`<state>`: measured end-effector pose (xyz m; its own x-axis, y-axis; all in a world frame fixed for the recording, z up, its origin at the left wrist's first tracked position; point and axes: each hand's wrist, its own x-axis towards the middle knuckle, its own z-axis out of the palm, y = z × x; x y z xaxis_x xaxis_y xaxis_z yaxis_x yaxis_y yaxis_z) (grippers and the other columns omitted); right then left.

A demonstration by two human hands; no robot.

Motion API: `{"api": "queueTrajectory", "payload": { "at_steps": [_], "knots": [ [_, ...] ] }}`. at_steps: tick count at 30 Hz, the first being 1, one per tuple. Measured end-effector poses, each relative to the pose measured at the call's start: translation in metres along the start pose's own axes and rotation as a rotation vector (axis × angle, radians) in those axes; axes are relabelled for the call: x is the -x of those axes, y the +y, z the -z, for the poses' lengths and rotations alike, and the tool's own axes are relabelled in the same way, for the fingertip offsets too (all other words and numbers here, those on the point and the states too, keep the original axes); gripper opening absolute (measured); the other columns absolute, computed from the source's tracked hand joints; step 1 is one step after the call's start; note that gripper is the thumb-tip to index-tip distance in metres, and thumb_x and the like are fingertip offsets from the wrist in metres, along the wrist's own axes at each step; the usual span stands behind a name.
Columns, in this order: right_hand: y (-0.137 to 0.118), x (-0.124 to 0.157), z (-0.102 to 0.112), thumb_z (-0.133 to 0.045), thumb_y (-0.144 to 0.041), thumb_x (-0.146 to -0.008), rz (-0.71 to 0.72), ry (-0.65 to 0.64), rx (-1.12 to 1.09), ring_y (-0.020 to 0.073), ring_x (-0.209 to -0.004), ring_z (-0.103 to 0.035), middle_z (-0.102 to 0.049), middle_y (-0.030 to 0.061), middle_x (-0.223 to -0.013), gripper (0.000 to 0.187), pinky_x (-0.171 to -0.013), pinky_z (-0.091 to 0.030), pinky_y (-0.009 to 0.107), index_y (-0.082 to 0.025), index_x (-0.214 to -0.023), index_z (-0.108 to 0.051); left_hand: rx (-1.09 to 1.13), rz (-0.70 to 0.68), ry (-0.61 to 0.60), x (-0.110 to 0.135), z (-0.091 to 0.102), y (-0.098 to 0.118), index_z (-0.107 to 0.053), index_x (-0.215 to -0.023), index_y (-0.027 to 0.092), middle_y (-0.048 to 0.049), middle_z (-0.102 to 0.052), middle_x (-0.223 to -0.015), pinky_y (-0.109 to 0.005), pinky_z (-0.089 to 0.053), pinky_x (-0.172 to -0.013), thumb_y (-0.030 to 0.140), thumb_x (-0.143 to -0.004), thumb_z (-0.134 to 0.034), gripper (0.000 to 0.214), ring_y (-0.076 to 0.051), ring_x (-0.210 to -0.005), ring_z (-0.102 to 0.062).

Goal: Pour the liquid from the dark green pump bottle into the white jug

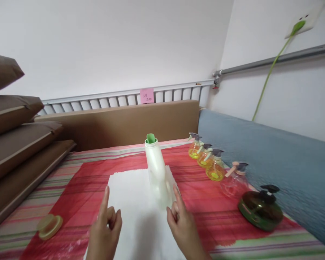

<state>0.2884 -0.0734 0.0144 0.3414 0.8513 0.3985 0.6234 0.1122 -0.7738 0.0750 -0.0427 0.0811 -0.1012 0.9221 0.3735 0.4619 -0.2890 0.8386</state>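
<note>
A tall white plastic jug [156, 164] with a handle and a green spout in its uncapped neck stands on a white sheet [130, 198]. My left hand [105, 227] is over the sheet's left edge, apart from the jug. Its index finger points up, the thumb is apart, and the other fingers are curled round nothing. My right hand [182, 224] makes the same shape just right of the jug's base; whether it touches the jug I cannot tell. A yellowish round cap [50, 226] lies on the red cloth [78, 195] at the left.
At the right stand several clear pump bottles [215, 169] with yellow liquid, a clear one with a pink pump [235, 183], and a dark green pump bottle [260, 209]. Brown cushions [18, 142] are stacked at the left. A brown board [132, 124] and a radiator [108, 103] are behind.
</note>
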Motion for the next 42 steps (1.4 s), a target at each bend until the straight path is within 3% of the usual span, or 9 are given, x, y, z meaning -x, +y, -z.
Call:
{"api": "queueTrajectory", "payload": {
  "at_steps": [5, 19, 22, 24, 26, 28, 31, 33, 42],
  "knots": [
    [0.017, -0.016, -0.012, -0.039, -0.001, -0.066, -0.164, -0.074, 0.116, 0.015, -0.042, -0.037, -0.024, -0.0111, -0.047, 0.084, -0.045, -0.022, 0.025, -0.015, -0.145, -0.014, -0.141, 0.15, -0.233, -0.01, -0.009, -0.034, -0.022, -0.142, 0.007, 0.0128, -0.022, -0.046, -0.022, -0.023, -0.047, 0.022, -0.061, -0.05, 0.087, -0.012, -0.042, -0.027],
    [0.016, -0.012, -0.013, -0.041, -0.004, -0.065, -0.138, -0.064, 0.126, 0.016, -0.044, -0.038, -0.028, -0.0097, -0.046, 0.084, -0.047, -0.023, 0.027, -0.017, -0.145, -0.019, -0.121, 0.119, -0.256, -0.003, -0.003, -0.043, -0.023, -0.141, 0.006, 0.0134, -0.022, -0.047, -0.022, -0.023, -0.048, 0.02, -0.062, -0.049, 0.085, -0.012, -0.041, -0.028],
    [0.016, -0.011, -0.013, -0.041, -0.006, -0.066, -0.135, -0.055, 0.088, 0.016, -0.043, -0.038, -0.029, -0.0101, -0.046, 0.082, -0.046, -0.024, 0.027, -0.015, -0.144, -0.019, -0.053, 0.123, -0.279, 0.0, -0.006, -0.045, -0.023, -0.142, 0.009, 0.0127, -0.032, -0.046, -0.023, -0.03, -0.05, 0.025, -0.064, -0.055, 0.085, -0.013, -0.042, -0.036],
    [0.016, -0.011, -0.013, -0.041, -0.01, -0.07, -0.136, -0.047, 0.049, 0.016, -0.042, -0.039, -0.029, -0.0105, -0.047, 0.077, -0.046, -0.025, 0.027, -0.013, -0.144, -0.018, -0.001, 0.127, -0.342, 0.003, -0.011, -0.04, -0.026, -0.141, 0.009, 0.0068, -0.051, -0.057, -0.026, -0.039, -0.057, 0.031, -0.067, -0.059, 0.084, -0.016, -0.051, -0.048],
    [0.015, -0.011, -0.011, -0.041, -0.017, -0.075, -0.138, -0.03, 0.001, 0.0163, -0.043, -0.041, -0.03, -0.0108, -0.048, 0.073, -0.047, -0.028, 0.026, -0.011, -0.144, -0.017, 0.06, 0.131, -0.379, 0.003, -0.022, -0.026, -0.036, -0.136, 0.012, -0.0048, -0.065, -0.083, -0.031, -0.045, -0.067, 0.037, -0.067, -0.063, 0.079, -0.021, -0.071, -0.06],
    [0.015, -0.012, -0.008, -0.041, -0.024, -0.079, -0.141, -0.006, -0.048, 0.0168, -0.045, -0.043, -0.032, -0.0106, -0.05, 0.071, -0.048, -0.031, 0.027, -0.009, -0.143, -0.016, 0.129, 0.113, -0.378, -0.001, -0.039, -0.006, -0.049, -0.127, 0.016, -0.0123, -0.064, -0.107, -0.035, -0.045, -0.078, 0.036, -0.064, -0.067, 0.068, -0.027, -0.095, -0.06],
    [0.017, -0.013, 0.0, -0.039, -0.032, -0.081, -0.155, 0.016, -0.111, 0.0175, -0.045, -0.045, -0.031, -0.0108, -0.05, 0.07, -0.049, -0.034, 0.027, -0.004, -0.141, -0.017, 0.235, 0.116, -0.408, -0.015, -0.07, 0.027, -0.054, -0.12, 0.013, -0.0189, -0.057, -0.122, -0.041, -0.039, -0.093, 0.03, -0.06, -0.072, 0.064, -0.032, -0.114, -0.051],
    [0.021, -0.013, 0.007, -0.038, -0.035, -0.08, -0.167, 0.011, -0.145, 0.0177, -0.045, -0.045, -0.03, -0.0109, -0.05, 0.07, -0.049, -0.036, 0.028, -0.002, -0.139, -0.021, 0.356, 0.247, -0.378, -0.024, -0.09, 0.044, -0.054, -0.116, 0.008, -0.0241, -0.053, -0.125, -0.043, -0.036, -0.095, 0.027, -0.057, -0.076, 0.066, -0.035, -0.118, -0.047],
    [0.052, -0.005, 0.032, -0.044, -0.045, -0.074, -0.284, -0.047, -0.263, 0.0156, -0.042, -0.041, -0.037, -0.0086, -0.049, 0.054, -0.042, -0.032, 0.027, -0.011, -0.116, -0.052, 0.519, 0.339, -0.181, -0.038, -0.156, 0.074, -0.057, -0.091, 0.009, -0.0101, -0.065, -0.077, -0.03, -0.045, -0.06, 0.025, -0.064, -0.07, 0.034, -0.02, -0.067, -0.061]
  ]
}}
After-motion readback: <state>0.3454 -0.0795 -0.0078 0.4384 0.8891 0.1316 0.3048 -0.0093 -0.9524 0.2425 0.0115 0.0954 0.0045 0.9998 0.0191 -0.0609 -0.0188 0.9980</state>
